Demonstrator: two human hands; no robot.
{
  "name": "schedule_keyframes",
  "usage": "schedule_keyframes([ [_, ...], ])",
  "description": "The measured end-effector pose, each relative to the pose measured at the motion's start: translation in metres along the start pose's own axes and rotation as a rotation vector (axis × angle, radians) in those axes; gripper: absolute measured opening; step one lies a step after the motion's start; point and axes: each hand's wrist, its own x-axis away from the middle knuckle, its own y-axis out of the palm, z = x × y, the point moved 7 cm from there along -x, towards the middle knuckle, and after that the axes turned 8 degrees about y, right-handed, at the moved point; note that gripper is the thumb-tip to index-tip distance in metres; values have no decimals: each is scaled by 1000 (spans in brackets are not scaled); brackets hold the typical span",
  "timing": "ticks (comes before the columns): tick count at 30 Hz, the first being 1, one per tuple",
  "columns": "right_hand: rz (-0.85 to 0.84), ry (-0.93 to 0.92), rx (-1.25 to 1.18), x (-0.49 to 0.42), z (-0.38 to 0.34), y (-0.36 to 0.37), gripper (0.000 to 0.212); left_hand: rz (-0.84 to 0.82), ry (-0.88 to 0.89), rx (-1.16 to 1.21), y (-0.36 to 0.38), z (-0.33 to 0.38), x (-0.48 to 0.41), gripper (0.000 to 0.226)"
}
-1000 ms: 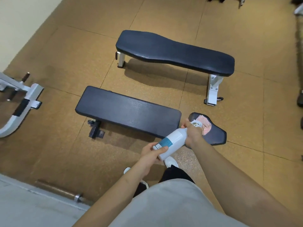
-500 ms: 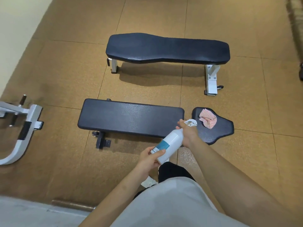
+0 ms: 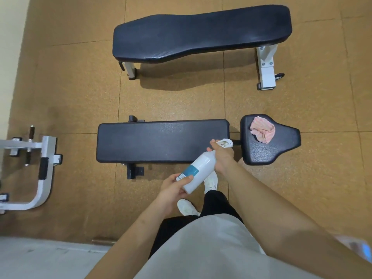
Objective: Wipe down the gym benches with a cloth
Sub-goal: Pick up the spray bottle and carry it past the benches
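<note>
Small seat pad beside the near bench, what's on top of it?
A crumpled pink cloth lies on the pad, toward its far edge. The patch of pad beneath the cloth is covered and cannot be seen.

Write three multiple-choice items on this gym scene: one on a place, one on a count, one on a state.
1. Where does the cloth lie?
A) on the floor
B) on the seat pad
C) on the white frame

2. How many benches show?
A) one
B) two
C) four

3. How is the bottle held?
A) by no hand
B) by one hand
C) by both hands

Key:
1 B: the pink cloth rests on that small black pad.
2 B: one stands near, one far.
3 C: the left hand grips its base and the right hand grips its neck.
</note>
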Motion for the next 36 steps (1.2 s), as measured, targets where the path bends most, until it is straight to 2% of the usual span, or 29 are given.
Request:
schedule_keyframes([
  [4, -1, -10, 16, 1, -8, 14, 27, 11, -32, 14, -8, 1, -9, 67],
  [10, -112, -81, 29, 5, -7, 52, 30, -44, -68, 43, -36, 4, -20, 60],
  [14, -42, -131, 115, 6, 5, 78, 23, -96, -114, 49, -61, -6, -29, 63],
  [21, -41, -221, 151, 6, 34, 121, 18, -203, -149, 54, -112, -25, -44, 49],
  [23, 40, -230, 154, 2, 40, 113, 18, -254, -145, -18, -117, -26, -56, 49],
  [27, 204, -214, 119, -8, 45, 77, 33, -368, -182, -145, -99, -26, -76, 48],
  [32, 153, -284, 7, -23, 19, 18, 18, -465, -165, -413, -42, -38, -104, 44],
  [36, 197, -314, -26, -41, -10, -54, 6, -447, -99, -554, 30, -33, -130, 23],
])
